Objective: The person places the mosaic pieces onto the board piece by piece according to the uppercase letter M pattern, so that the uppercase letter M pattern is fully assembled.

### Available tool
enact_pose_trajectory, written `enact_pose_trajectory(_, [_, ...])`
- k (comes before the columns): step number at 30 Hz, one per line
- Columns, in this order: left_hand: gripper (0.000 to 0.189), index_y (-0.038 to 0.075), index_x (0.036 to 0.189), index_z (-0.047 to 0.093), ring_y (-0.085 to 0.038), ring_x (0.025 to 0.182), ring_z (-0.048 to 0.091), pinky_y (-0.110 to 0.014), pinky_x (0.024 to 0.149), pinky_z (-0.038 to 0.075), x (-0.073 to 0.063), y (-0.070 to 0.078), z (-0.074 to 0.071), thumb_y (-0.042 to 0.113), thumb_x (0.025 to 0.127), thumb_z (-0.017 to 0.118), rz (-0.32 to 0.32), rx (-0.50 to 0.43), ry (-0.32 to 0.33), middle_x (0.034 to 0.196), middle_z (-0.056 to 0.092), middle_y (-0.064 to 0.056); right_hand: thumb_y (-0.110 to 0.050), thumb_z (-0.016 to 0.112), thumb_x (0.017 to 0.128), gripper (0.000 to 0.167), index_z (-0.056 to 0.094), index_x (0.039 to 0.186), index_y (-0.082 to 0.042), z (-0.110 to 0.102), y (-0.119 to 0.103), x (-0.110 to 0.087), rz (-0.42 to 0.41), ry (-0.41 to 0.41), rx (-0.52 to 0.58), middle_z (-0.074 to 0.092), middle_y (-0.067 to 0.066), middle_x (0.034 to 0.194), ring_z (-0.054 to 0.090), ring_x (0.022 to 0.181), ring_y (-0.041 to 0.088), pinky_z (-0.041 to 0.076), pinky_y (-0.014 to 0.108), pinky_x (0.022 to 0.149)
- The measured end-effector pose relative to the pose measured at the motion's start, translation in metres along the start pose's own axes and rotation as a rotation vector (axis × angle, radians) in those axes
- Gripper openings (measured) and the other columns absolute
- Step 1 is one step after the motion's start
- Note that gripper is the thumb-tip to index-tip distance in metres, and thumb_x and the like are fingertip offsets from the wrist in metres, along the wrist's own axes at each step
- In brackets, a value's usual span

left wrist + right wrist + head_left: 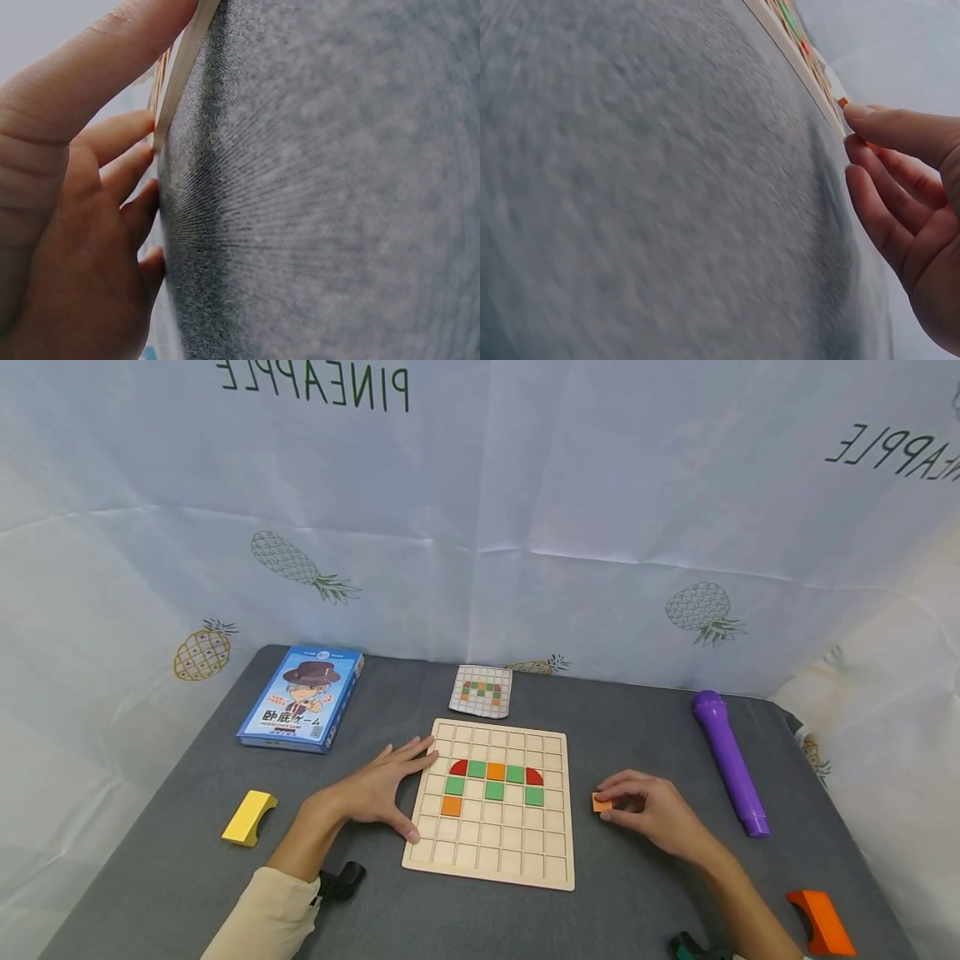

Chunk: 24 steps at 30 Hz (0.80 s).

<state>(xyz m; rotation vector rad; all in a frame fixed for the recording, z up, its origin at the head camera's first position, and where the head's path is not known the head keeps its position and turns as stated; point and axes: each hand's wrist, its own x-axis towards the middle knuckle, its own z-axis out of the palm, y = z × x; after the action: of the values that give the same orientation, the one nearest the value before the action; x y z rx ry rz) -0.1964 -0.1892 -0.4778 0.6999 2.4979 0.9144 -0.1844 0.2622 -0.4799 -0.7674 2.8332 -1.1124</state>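
Observation:
A wooden grid board (495, 852) lies in the middle of the dark table, with red, green and orange tiles set in its squares. My left hand (378, 785) rests at the board's left edge, thumb and fingers spread, fingertips touching the rim. To the right of the board, my right hand (645, 810) pinches an orange square tile (601, 802) between thumb and fingers. In the right wrist view only a sliver of that orange tile (844, 102) shows past the thumb. Behind the board lies a small card (482, 692) printed with a coloured grid pattern.
A blue game box (302, 697) lies at the back left, and a yellow arch block (249, 817) sits left of my left arm. On the right are a purple microphone-shaped stick (731, 762) and an orange arch block (822, 922). A pineapple-print cloth (480, 527) hangs behind the table.

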Motion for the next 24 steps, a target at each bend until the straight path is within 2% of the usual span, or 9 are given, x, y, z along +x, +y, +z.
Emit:
enact_pose_trajectory(7, [0.121, 0.008, 0.161, 0.031, -0.041, 0.162, 0.006, -0.069, 0.126, -0.002, 0.000, 0.000, -0.001, 0.040, 0.065, 0.096, 0.001, -0.005, 0.000, 0.174, 0.011, -0.014, -0.017, 0.082, 0.086, 0.018, 0.082, 0.104, -0.020, 0.013, -0.008, 0.007, 0.023, -0.035, 0.041, 0.074, 0.000, 0.111, 0.062, 0.094, -0.005, 0.057, 0.020, 0.067])
enact_pose_trajectory(15, [0.121, 0.007, 0.161, 0.031, -0.041, 0.161, 0.006, -0.069, 0.126, -0.002, 0.000, 0.000, -0.001, 0.039, 0.065, 0.097, 0.004, -0.001, -0.001, 0.174, 0.012, -0.014, -0.008, 0.079, 0.087, 0.022, 0.081, 0.108, -0.014, 0.029, -0.018, 0.017, -0.009, -0.073, 0.115, 0.075, 0.003, 0.115, 0.063, 0.101, -0.005, 0.059, 0.020, 0.068])
enact_pose_trajectory(24, [0.122, 0.008, 0.161, 0.030, -0.043, 0.161, 0.006, -0.070, 0.126, -0.001, 0.001, -0.003, 0.000, 0.044, 0.065, 0.096, 0.006, 0.011, -0.001, 0.174, 0.011, -0.015, -0.019, 0.080, 0.089, 0.022, 0.080, 0.111, -0.016, 0.038, -0.030, 0.026, -0.023, -0.128, 0.139, 0.077, 0.003, 0.116, 0.070, 0.102, 0.004, 0.060, 0.021, 0.069])
